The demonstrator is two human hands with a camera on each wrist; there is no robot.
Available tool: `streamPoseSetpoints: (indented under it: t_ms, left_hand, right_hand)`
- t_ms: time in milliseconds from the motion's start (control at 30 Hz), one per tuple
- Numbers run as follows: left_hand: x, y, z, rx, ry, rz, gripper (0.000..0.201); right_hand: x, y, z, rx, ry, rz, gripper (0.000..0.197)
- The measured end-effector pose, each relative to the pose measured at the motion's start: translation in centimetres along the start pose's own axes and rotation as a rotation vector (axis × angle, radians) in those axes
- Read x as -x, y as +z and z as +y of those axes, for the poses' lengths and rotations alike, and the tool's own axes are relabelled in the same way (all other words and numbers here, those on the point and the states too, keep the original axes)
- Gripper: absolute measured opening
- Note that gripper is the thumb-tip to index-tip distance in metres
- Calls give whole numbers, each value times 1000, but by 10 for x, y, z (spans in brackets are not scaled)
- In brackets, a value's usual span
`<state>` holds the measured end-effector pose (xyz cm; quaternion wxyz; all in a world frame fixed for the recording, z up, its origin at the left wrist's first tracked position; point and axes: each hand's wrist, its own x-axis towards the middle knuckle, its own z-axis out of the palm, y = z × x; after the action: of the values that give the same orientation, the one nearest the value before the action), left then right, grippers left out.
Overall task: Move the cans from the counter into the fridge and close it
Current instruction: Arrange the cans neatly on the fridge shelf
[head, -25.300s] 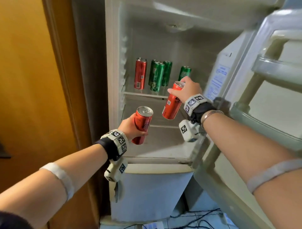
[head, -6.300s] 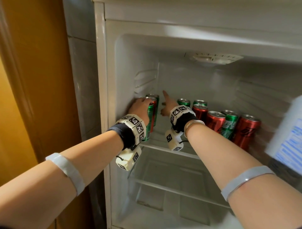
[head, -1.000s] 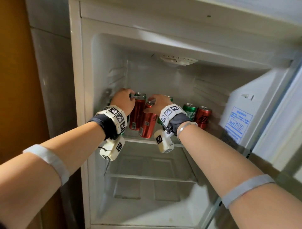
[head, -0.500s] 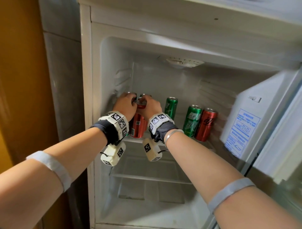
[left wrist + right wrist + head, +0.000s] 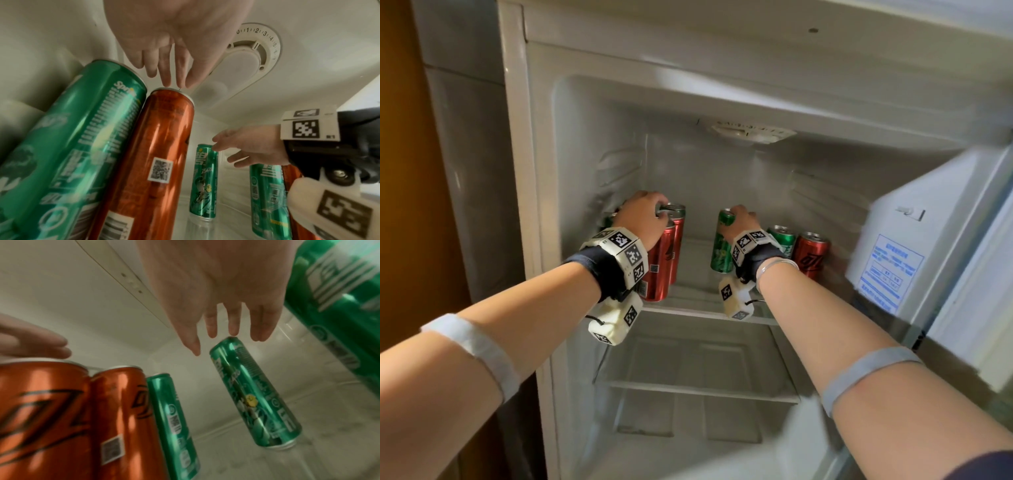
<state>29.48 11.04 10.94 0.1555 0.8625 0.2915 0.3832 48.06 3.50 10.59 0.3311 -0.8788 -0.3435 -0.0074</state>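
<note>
Seven cans (image 5: 661, 263) in fridge (image 5: 599, 113) — both hands (image 5: 642, 214) relaxed, fingertips touching can tops.

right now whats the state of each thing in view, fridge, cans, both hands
fridge door: open
top shelf: holds all the cans, upright
red cans: grouped at left
lone green can: mid-shelf, standing apart
green and red pair: at right, side by side
left hand: fingertips on a red can's top, no grip
right hand: fingertips on lone green can's top
lower shelf: bare
</note>
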Motion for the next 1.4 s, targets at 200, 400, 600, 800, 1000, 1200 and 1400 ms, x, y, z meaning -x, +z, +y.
streamPoseSetpoints:
  t_ms: [200, 400, 600, 800, 1000, 1200, 1400]
  left_hand:
    - [-14, 6, -5, -59, -16, 18, 28]
    - [-15, 8, -11, -76, -25, 19, 29]
    - [-14, 7, -12, -91, -29, 8, 27]
    - [-14, 9, -14, -82, -27, -11, 29]
    - [-8, 6, -13, -99, -17, -94, 47]
    - [-2, 0, -12, -103, 22, -147, 57]
    - [3, -3, -7, -51, 22, -124, 51]
  right_hand:
    - [-30, 13, 4, -147, 114, -46, 86]
    - [-41, 21, 8, -184, 57, -12, 65]
    - [-31, 25, -9, -124, -23, -110, 59]
    - [-22, 26, -22, 23, -133, -177, 49]
    - [-22, 33, -27, -71, -77, -172, 72]
    - [-21, 17, -24, -67, -14, -42, 66]
    - [-13, -28, 5, 339, -1, 124, 29]
